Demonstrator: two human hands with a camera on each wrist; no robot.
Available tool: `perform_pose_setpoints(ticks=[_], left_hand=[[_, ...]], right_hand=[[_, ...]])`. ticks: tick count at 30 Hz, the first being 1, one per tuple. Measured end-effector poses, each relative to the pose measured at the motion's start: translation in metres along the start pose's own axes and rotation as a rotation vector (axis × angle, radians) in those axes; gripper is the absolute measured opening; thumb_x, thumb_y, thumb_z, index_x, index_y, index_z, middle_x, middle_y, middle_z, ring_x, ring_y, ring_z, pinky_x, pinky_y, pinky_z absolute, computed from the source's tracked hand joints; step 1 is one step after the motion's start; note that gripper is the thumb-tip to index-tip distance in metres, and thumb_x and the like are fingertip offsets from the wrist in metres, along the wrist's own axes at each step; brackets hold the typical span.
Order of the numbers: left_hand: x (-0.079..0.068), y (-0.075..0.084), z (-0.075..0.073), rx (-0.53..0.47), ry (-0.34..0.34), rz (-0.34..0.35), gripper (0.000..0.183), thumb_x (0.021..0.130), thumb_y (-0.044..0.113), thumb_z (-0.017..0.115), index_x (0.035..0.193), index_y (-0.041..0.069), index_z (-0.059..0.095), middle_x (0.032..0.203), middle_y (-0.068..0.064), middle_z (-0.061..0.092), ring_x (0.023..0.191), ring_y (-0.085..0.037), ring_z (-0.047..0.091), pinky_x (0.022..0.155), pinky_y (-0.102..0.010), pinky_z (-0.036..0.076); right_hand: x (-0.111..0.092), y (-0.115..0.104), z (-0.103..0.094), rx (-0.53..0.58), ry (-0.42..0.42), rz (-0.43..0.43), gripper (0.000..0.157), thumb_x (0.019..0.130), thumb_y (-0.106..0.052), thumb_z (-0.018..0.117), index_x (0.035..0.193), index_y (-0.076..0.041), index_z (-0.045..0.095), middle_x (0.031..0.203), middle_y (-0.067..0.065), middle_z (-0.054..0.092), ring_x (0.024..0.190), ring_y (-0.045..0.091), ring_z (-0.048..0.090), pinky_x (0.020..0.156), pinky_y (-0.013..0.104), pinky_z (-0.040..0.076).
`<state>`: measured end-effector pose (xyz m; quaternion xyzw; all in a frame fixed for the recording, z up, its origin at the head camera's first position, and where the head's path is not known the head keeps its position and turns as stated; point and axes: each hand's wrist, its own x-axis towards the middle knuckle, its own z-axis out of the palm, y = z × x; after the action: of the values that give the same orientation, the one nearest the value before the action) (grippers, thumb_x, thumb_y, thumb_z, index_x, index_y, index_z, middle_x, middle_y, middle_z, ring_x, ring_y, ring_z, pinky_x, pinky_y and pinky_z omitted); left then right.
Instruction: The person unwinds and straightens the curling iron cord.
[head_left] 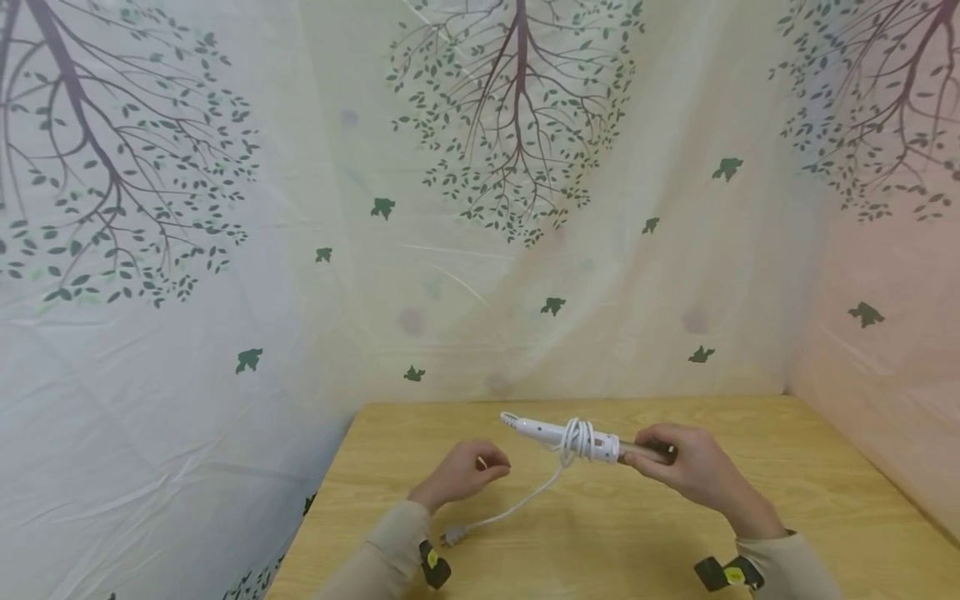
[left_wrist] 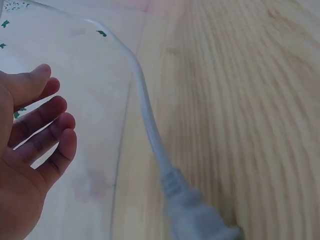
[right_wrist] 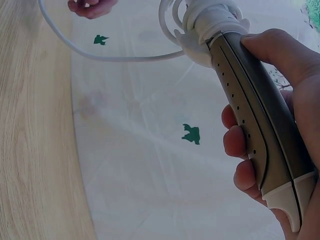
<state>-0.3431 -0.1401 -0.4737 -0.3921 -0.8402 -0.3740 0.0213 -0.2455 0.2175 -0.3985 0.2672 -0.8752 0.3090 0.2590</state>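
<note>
My right hand [head_left: 697, 468] grips a hair straightener [head_left: 543, 432] by its brown, closed two-part end, holding it above the table. In the right wrist view small holes run along that brown end [right_wrist: 245, 120], and the thumb lies near the white handle. White cord [head_left: 577, 439] is wound in several loops round the handle. From the loops a loose length hangs down to the left, ending in a plug [head_left: 454, 535] low over the table. Nothing is in my left hand [head_left: 463, 473]; its fingers are loosely bent, left of the handle and above the hanging cord.
A wooden table [head_left: 600, 533] spreads beneath both hands. Behind it and at both sides hang pale sheets [head_left: 465, 333] printed with trees and green leaves. Each wrist carries a dark strapped device, such as the one on the left sleeve [head_left: 433, 565].
</note>
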Motion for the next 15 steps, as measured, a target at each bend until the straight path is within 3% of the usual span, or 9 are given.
perform_pose_setpoints(ticks=[15], left_hand=[[0.040, 0.027, 0.019, -0.160, 0.039, -0.064, 0.019, 0.091, 0.023, 0.069, 0.101, 0.008, 0.071, 0.086, 0.001, 0.071, 0.073, -0.002, 0.063, 0.067, -0.021, 0.054]], right_hand=[[0.002, -0.006, -0.001, 0.006, 0.015, -0.026, 0.014, 0.079, -0.018, 0.081, 0.086, -0.021, 0.069, 0.073, -0.016, 0.061, 0.056, -0.005, 0.046, 0.046, 0.018, 0.043]])
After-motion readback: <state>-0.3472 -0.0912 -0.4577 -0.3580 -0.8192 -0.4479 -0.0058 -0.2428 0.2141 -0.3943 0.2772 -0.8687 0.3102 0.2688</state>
